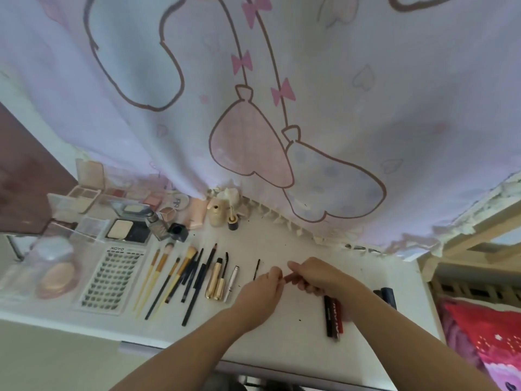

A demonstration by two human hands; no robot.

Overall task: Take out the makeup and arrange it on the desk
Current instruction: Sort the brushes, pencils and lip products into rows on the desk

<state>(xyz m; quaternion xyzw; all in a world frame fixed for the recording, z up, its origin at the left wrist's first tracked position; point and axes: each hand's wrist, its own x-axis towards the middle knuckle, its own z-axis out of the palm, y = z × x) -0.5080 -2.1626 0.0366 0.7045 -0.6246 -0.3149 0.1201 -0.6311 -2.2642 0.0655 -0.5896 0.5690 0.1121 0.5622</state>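
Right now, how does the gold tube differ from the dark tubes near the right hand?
The gold tube is shiny and metallic; the dark tubes are black with red lettering. The gold tube lies in the row beside the brushes, left of both hands; the dark tubes lie apart, partly under the right forearm. All lie flat on the white desk.

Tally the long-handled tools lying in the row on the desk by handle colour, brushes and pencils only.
Yellow-handled brushes: 4
Black-handled brushes and pencils: about 5; they overlap, so the count is not certain
Total: about 9
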